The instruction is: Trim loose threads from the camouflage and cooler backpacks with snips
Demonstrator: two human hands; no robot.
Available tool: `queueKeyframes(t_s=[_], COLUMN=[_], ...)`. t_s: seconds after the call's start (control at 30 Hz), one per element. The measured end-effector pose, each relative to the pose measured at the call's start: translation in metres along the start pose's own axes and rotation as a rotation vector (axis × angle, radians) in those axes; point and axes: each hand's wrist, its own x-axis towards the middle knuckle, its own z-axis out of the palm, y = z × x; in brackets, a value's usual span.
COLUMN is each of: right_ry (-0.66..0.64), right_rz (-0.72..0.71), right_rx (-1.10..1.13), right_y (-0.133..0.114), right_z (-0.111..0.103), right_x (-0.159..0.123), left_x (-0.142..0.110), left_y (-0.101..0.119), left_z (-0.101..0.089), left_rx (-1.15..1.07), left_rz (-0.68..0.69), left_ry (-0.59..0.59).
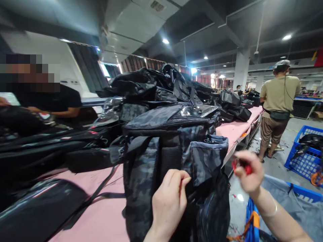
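While one hand [171, 198] fronts one backpack [170, 155], another [252, 174] holds something red [248, 169].

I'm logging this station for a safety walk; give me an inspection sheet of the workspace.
Surface: pink-covered table, partly hidden under bags.
Job's things: camouflage backpack in front of the person; small red object, blurred, in the right hand.
Clutter: black bags heaped behind the backpack.
Hands: left hand pinched shut before the backpack, whether it grips anything unclear; right hand closed around the red object.
Cables: thin dark cord down a standing person's back.
Surroundings: blue crates at right; another person at left.
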Motion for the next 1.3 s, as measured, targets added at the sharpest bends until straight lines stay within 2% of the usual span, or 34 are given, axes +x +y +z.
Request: queueKeyframes(t_s=[0.07, 0.17, 0.3, 0.43, 0.93, 1.07, 1.17, 1.3], right_ry=[-0.083, -0.198, -0.227, -0.219, -0.29, -0.327, -0.376, -0.416], right_rz=[-0.07, -0.009, -0.074, -0.062, -0.15, -0.165, -0.149, -0.152], right_rx=[-0.07, -0.005, -0.004, -0.013, -0.096, -0.116, -0.097, -0.005], right_y=[-0.02, -0.03, -0.023, -0.018, -0.009, -0.009, -0.006, 0.002], right_z=[-0.001, 0.013, 0.038, 0.05, 0.053, 0.054, 0.054, 0.051], right_x=[-0.034, -0.053, -0.047, -0.045, -0.046, -0.046, -0.046, -0.05], left_x=[0.006, 0.011, 0.01, 0.007, 0.006, 0.006, 0.006, 0.008], left_y=[-0.003, -0.006, -0.006, -0.006, -0.005, -0.003, 0.001, 0.004], left_z=[-0.001, -0.003, -0.005, -0.004, -0.001, -0.001, -0.003, -0.017], left_rx=[0.026, 0.067, 0.102, 0.114, 0.172, 0.238, 0.149, -0.163], left_rz=[-0.002, -0.006, 0.006, 0.031, 0.07, 0.126, 0.125, -0.013], left_ry=[0.01, 0.033, 0.031, 0.027, 0.073, 0.1, 0.072, -0.01])
